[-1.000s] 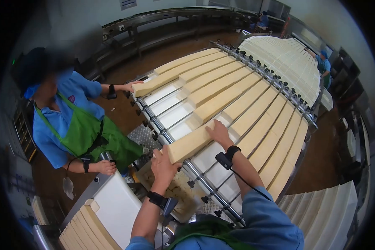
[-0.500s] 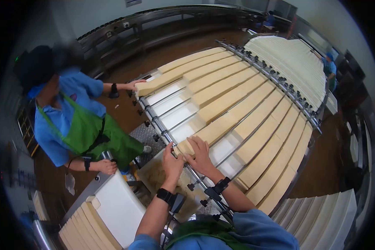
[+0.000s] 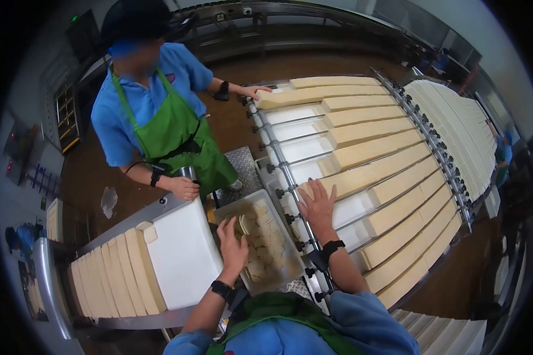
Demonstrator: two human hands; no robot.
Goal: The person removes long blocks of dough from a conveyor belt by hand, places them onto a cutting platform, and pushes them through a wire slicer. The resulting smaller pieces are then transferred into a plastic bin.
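Note:
My left hand (image 3: 233,244) is over the left side of a grey bin (image 3: 224,208), its fingers apart and slightly curled. Thin pale pieces (image 3: 243,225) show just beyond its fingertips, inside or just above the bin, not gripped as far as I can see. Many broken flat pieces (image 3: 270,241) lie in the bin. With fingers spread, my right hand (image 3: 318,207) rests on the near end of a long cream slab (image 3: 352,177) beside the metal rail (image 3: 284,171). Similar slabs lie in rows between thin metal dividers.
A co-worker in a green apron (image 3: 180,139) stands at the left, one hand on the end of a far slab (image 3: 320,93), the other at a metal post. Several upright slabs (image 3: 118,272) stand on a white surface (image 3: 180,254) at lower left. Farther people appear right.
My left hand has left the slab end and moved over the bin, its fingers opening. My right hand has flattened onto the slab. The camera view has shifted, bringing the co-worker and bin more into view.

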